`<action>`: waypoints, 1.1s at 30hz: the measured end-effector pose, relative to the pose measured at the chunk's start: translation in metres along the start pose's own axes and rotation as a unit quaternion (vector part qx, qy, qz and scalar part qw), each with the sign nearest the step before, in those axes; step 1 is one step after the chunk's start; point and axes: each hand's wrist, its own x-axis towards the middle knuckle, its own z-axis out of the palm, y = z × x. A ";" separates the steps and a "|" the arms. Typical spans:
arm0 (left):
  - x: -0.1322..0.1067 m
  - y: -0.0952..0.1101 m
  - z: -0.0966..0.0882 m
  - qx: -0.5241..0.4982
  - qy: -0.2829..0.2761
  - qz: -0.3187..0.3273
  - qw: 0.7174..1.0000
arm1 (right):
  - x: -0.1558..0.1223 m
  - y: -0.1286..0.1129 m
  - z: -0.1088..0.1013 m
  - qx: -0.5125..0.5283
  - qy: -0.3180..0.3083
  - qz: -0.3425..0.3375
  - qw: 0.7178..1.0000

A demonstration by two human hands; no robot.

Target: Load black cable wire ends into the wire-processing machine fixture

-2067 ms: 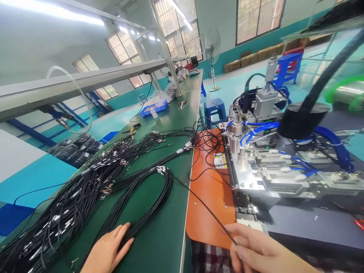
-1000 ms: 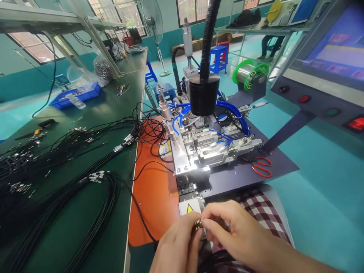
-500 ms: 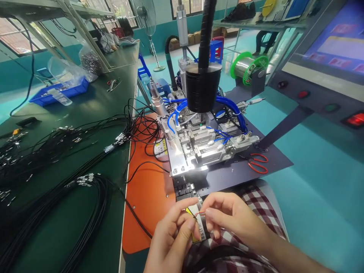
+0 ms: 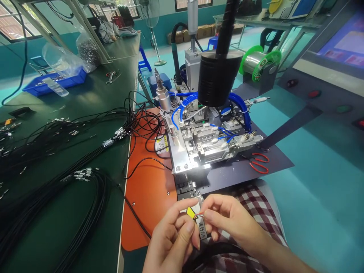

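Note:
In front of my lap, my left hand (image 4: 178, 231) pinches the end of a black cable, its forefinger stretched out above the thumb. Thin coloured wires (image 4: 200, 214), one of them red, stick out of that cable end. My right hand (image 4: 224, 216) holds their tips between thumb and forefinger. Just beyond both hands is the metal machine (image 4: 204, 144) with blue air tubes. A label with black characters (image 4: 201, 229) shows between the hands. The cable inside my left palm is mostly hidden.
Bundles of black cables (image 4: 93, 197) lie on the green table (image 4: 110, 227) at left. Red-handled pliers (image 4: 260, 163) rest on the machine's dark base plate. A black nozzle-shaped hood (image 4: 218, 79) hangs over the machine. A wire spool (image 4: 260, 62) and control panel (image 4: 327, 94) stand right.
The view has shifted slightly, so the machine sits further right. Between my hands the coloured wires are more spread, and the dark strand that stuck up earlier no longer shows.

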 end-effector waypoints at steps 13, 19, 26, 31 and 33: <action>0.001 -0.002 0.005 -0.020 0.027 0.013 0.999 | -0.010 -0.001 0.010 -0.233 0.122 -0.127 0.956; 0.004 0.001 0.007 -0.040 0.040 -0.016 0.998 | -0.011 0.004 0.010 -0.302 0.121 -0.185 0.927; 0.008 0.005 0.005 -0.012 0.075 -0.040 0.996 | -0.004 0.003 0.006 -0.235 0.121 -0.156 0.952; 0.014 0.007 0.006 -0.001 0.091 -0.008 0.996 | -0.007 -0.008 0.003 -0.159 0.109 -0.114 0.975; 0.016 0.006 0.008 -0.005 0.086 0.010 0.996 | -0.009 -0.014 0.005 -0.164 0.086 -0.112 0.976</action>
